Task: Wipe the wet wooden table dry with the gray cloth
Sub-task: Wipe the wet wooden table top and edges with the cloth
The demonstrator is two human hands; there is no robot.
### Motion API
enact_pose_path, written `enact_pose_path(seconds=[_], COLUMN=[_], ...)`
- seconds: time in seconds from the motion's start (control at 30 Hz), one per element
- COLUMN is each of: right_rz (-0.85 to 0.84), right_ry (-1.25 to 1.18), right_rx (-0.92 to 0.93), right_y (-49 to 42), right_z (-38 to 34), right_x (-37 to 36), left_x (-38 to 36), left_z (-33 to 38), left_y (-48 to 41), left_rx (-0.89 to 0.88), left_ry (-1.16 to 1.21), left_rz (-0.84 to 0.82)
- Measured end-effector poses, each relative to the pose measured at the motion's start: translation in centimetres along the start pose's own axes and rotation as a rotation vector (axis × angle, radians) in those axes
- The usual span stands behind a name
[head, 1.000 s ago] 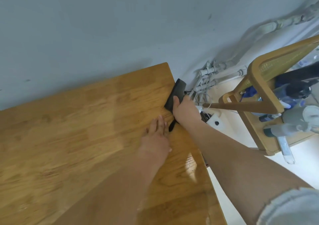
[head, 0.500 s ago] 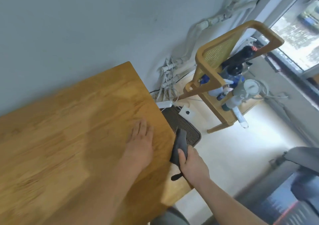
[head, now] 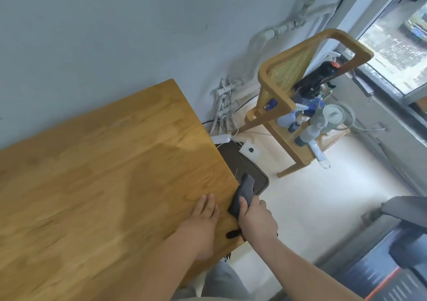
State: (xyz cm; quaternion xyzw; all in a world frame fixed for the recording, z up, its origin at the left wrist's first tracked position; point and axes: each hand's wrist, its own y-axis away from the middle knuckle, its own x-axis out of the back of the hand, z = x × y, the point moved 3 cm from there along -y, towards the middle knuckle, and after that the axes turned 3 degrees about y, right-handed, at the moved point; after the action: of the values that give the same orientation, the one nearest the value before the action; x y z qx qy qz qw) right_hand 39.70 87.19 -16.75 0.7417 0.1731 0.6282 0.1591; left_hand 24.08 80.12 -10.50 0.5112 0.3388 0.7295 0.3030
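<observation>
Right hand (head: 256, 220) first: it's clamped round the gray cloth (head: 242, 195), thumb laid along the top, the other fingers curled over the far side. The cloth is bunched into a dark folded wad that sits right on the right edge of the desk (head: 104, 173), close to the near right corner. Its front end juts out past the edge, above the floor. A small dark tail of it pokes out behind the hand and lies on the wood.

Left hand (head: 204, 215) now: flat, palm down on the desk just beside the cloth. Its fingers are straight and close together, pointing toward the far edge, and it holds nothing. The two hands are near each other but apart, with a narrow strip of bare wood between them.

Out across the desk, a pale sheen lies on the wood toward the far right corner. Water or glare? Can't tell.

Off the right edge, a dark ribbed mat (head: 251, 173) lies on the floor, partly tucked under the desk. A white power strip (head: 220, 138) rests just beyond it. White pipes (head: 225, 97) run along the gray wall (head: 115, 35) behind the far right corner. Further right stands a wooden chair (head: 286, 74) with a cane back, spray bottles (head: 309, 113) crowded on its seat. A window (head: 397, 37) fills the far right, and a gray office chair (head: 411, 208) edges in at the lower right.
</observation>
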Motion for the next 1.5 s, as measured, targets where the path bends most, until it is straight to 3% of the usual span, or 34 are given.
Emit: enact_pose_path(seconds=[0.3, 0.53, 0.7, 0.83, 0.97, 1.07, 1.13, 1.33, 1.5], right_rz=[-0.17, -0.202, -0.158, -0.105, 0.041, 0.181, 0.206, 0.043, -0.069], right_ry=[-0.127, -0.26, -0.225, -0.355, -0.576, -0.844, -0.962, -1.099, -1.057], right_rx=[0.166, 0.21, 0.092, -0.052, -0.277, -0.516, -0.577, -0.582, -0.502], right_y=[-8.7, -6.8, -1.3, 2.1, 4.7, 8.5, 12.3, 23.4, 21.1], right_z=[-9.4, -5.4, 1.7, 4.5, 3.4, -0.2, -3.6, -12.2, -10.0], right_x=[2.6, 2.3, 0.5, -0.8, -2.2, -4.3, -6.7, -14.5, -13.0], left_x=[-0.9, 0.1, -1.9, -3.7, -7.0, -9.5, -11.1, -15.0, -15.0], left_z=[0.7, 0.3, 0.7, 0.8, -1.3, -4.8, -7.3, -12.8, -12.1], left_y=[-1.1, 0.0, -0.1, 2.1, 6.1, 9.3, 11.4, 15.5, 14.8], left_rx=[0.074, 0.031, 0.052, 0.034, -0.06, -0.068, -0.052, -0.042, -0.064], left_ry=[0.031, 0.076, 0.009, 0.053, 0.094, 0.169, 0.197, 0.239, 0.171], left_rz=[0.007, 0.031, 0.156, 0.278, 0.282, 0.255, 0.252, 0.275, 0.263])
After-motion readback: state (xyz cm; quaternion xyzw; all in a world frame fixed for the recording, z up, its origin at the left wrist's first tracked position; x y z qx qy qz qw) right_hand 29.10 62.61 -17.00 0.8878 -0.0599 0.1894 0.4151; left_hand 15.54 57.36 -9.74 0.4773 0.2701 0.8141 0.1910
